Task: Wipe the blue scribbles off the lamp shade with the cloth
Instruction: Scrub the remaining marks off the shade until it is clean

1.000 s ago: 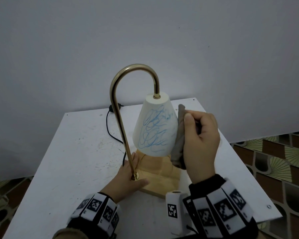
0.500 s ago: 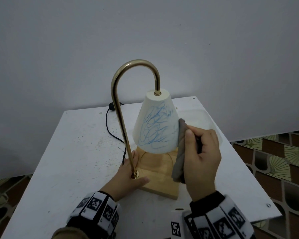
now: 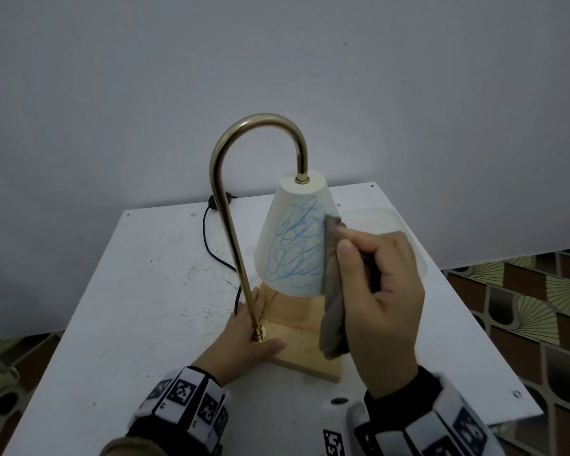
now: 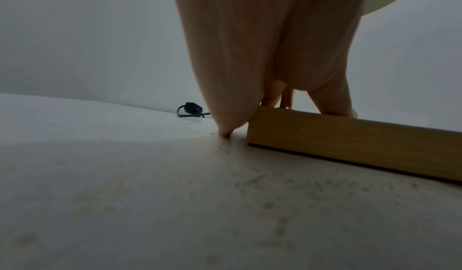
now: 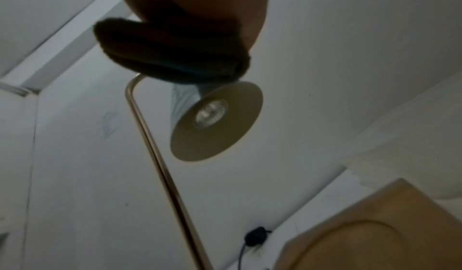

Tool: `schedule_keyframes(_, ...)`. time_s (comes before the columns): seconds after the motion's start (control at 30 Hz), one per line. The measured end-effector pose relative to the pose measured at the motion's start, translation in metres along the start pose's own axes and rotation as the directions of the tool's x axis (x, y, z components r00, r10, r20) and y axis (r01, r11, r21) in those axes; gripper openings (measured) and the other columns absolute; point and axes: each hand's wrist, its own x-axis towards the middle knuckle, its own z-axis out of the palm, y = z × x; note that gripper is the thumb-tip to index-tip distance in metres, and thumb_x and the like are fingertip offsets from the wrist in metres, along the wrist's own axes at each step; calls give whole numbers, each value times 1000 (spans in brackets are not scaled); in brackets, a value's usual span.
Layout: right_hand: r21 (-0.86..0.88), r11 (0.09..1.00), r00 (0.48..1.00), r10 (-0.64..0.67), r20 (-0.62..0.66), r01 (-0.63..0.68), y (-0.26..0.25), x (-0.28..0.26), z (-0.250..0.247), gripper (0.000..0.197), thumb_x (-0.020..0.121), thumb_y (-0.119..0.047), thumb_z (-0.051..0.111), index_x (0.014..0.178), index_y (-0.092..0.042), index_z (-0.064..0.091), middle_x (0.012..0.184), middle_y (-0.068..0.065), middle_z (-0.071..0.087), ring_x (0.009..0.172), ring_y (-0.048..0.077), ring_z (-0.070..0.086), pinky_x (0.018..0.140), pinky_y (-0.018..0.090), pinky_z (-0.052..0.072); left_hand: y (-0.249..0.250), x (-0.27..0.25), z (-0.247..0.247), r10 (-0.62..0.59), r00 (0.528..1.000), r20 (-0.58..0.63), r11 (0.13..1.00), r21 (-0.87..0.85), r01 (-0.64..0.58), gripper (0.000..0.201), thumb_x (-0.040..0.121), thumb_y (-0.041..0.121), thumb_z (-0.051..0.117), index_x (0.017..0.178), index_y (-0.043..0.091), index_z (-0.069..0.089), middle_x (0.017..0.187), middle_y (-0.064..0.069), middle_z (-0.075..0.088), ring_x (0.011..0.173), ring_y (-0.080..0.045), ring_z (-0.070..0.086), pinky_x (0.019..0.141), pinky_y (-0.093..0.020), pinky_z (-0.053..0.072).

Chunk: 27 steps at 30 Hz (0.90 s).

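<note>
A cream cone lamp shade [image 3: 285, 232] hangs from a curved brass arm [image 3: 226, 209] over a wooden base [image 3: 305, 355]. Blue scribbles [image 3: 298, 245] cover the shade's near side. My right hand [image 3: 380, 291] grips a folded grey cloth [image 3: 333, 311] and holds its upper edge against the shade's right side. My left hand [image 3: 244, 337] lies on the base's left corner around the foot of the arm, thumb flat on the wood. From below, the right wrist view shows the shade's open mouth [image 5: 220, 124] and the cloth [image 5: 172, 57]. The left wrist view shows the base's side [image 4: 350, 142].
The lamp stands on a scuffed white table [image 3: 129, 307] against a grey wall. A black cord with an inline switch [image 3: 213, 203] runs from the base to the back of the table. Patterned floor tiles [image 3: 524, 291] lie beyond the table's right edge.
My right hand dropped with the cloth half a second ago, then rose again, so the cloth now overlaps the shade's right edge. The left hand has stayed on the base.
</note>
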Motion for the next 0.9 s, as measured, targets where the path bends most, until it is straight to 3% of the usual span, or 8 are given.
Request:
schedule_keyframes(0.13,-55,998,999,-12,-42,9,15,-15,-5,16,88,-15,52,96,-10,65,82,7,56,82,-2,52,77,5,38,0,-1,0,7,1000,13,1000,5,-7,115,61,69,60,150,31,-2,156,18,-6,144,-5,-2,119,-42,14)
schedule_keyframes(0.23,-55,994,993,89,-79,-93,29,-9,-9,13,89,-11,54,91,-20,63,84,4,57,83,-3,53,76,6,38,1,-2,-1,-2,1000,13,1000,4,2,115,60,69,58,150,31,-2,156,17,-8,144,-5,-3,120,-40,12)
schedule_keyframes(0.3,-42,982,980,179,-82,-183,36,3,-11,21,89,-8,55,84,-28,60,83,-1,57,80,-3,53,73,5,38,-1,0,0,14,1000,12,1000,3,-14,112,63,68,60,150,34,-2,157,18,-4,146,-14,0,119,-44,15)
schedule_keyframes(0.37,-29,973,972,225,-63,-227,38,18,-9,24,89,-6,58,79,-28,60,82,-1,58,77,-1,54,70,6,39,-2,-1,0,36,999,11,999,-8,-36,109,65,67,61,149,36,-1,156,20,-3,146,-13,1,118,-46,16)
schedule_keyframes(0.47,4,982,981,190,-50,-190,27,34,-3,9,85,-13,57,82,-18,65,83,4,60,78,6,56,71,8,41,-1,-1,0,18,1000,1,1000,-6,-18,111,63,67,60,150,33,-1,156,20,-4,144,-5,2,119,-43,16)
schedule_keyframes(0.6,30,996,993,81,-86,-79,3,25,5,12,86,-9,57,89,-16,65,85,-5,58,85,0,54,77,7,38,-2,0,0,16,1000,-6,1000,1,-16,112,62,68,60,150,33,0,156,20,-3,144,-5,0,119,-43,15)
schedule_keyframes(0.8,-36,998,996,-62,-67,60,4,-14,6,17,87,-9,54,94,-1,67,82,5,56,83,0,53,79,7,40,-6,4,1,4,1000,-1,1000,-3,-4,114,61,70,63,149,36,-2,156,19,-2,145,-10,2,118,-45,17)
schedule_keyframes(0.9,-62,997,995,-43,-95,37,12,-20,2,18,87,-12,53,93,-2,67,82,7,58,83,2,54,78,8,40,0,1,0,-10,1000,24,999,52,9,115,64,71,58,150,30,-6,156,17,-10,145,-10,-7,119,-44,11)
